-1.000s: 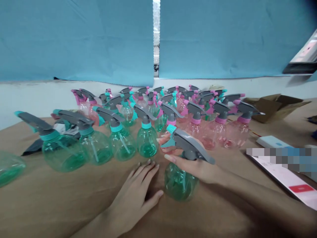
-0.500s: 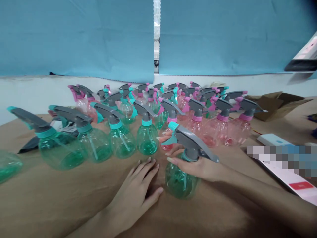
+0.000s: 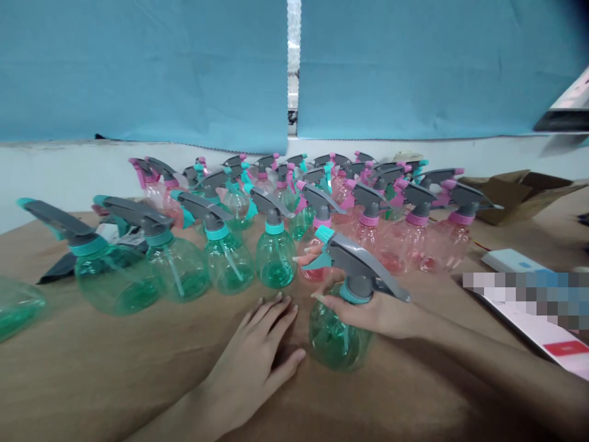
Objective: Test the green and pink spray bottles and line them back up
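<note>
My right hand (image 3: 368,310) is wrapped round the neck of a green spray bottle (image 3: 338,337) with a grey and teal trigger head, upright at the near middle of the table. My left hand (image 3: 257,344) lies flat on the brown tabletop (image 3: 175,368), palm down, fingers spread, just left of that bottle and holding nothing. Beyond my hands stands a front row of bottles: green ones with teal collars, such as one green bottle (image 3: 276,261), and pink ones to the right, such as one pink bottle (image 3: 444,245).
More pink and green bottles crowd behind the front row. An open cardboard box (image 3: 515,196) is at the back right. A phone (image 3: 529,325) and a white box (image 3: 515,261) lie at the right. Part of a green bottle (image 3: 21,307) shows at the left edge.
The whole view has shifted very slightly. Both hands and the held bottle keep their places.
</note>
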Demonstrator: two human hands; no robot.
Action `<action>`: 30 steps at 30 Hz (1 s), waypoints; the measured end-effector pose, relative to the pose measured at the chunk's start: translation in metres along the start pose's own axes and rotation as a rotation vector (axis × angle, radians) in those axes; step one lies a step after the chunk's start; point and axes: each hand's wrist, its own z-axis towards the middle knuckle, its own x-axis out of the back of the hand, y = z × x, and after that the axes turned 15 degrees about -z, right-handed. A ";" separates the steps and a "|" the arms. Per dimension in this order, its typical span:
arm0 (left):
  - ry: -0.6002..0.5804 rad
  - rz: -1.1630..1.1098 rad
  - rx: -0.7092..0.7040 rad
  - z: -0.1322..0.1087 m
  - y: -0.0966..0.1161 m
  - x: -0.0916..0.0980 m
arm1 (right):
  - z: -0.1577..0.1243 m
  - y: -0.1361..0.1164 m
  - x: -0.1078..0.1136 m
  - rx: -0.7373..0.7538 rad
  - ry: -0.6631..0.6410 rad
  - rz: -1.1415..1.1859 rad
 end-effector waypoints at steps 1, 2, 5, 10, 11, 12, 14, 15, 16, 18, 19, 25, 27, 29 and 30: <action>-0.001 0.002 0.002 0.000 0.000 0.000 | 0.001 -0.003 0.002 0.004 0.006 -0.002; -0.003 0.005 0.006 0.000 0.000 0.000 | 0.002 -0.005 0.003 0.011 0.010 -0.001; -0.002 0.008 0.014 0.001 0.001 0.000 | 0.003 -0.009 0.006 0.009 -0.001 -0.001; 0.002 -0.007 0.017 0.001 0.002 0.001 | 0.003 -0.013 0.007 -0.001 0.011 0.038; -0.002 -0.006 0.017 0.001 0.002 0.001 | 0.003 -0.014 0.008 -0.011 0.001 0.048; -0.011 -0.004 0.020 0.002 0.002 0.001 | 0.003 -0.015 0.008 -0.026 -0.016 0.058; -0.023 0.002 0.025 0.002 0.003 0.002 | 0.002 -0.015 0.009 -0.056 -0.043 0.077; -0.027 0.003 0.027 0.002 0.003 0.002 | 0.002 -0.015 0.009 -0.065 -0.052 0.082; -0.027 0.004 0.028 0.002 0.003 0.002 | 0.002 -0.015 0.009 -0.069 -0.052 0.084; -0.017 0.000 0.022 0.001 0.003 0.002 | 0.002 -0.015 0.009 -0.061 -0.053 0.097; -0.011 -0.005 0.018 0.001 0.002 0.002 | 0.002 -0.015 0.010 -0.054 -0.054 0.114; 0.019 -0.011 0.002 0.000 0.001 0.000 | 0.002 -0.021 0.014 -0.087 -0.009 0.065; 0.011 0.000 0.003 0.001 0.001 0.000 | 0.002 -0.023 0.016 -0.090 -0.002 0.027; 0.001 0.012 0.006 0.001 0.001 0.000 | 0.002 -0.025 0.018 -0.082 -0.001 0.026; -0.004 0.017 0.007 0.001 0.001 0.000 | 0.002 -0.025 0.019 -0.082 -0.001 0.029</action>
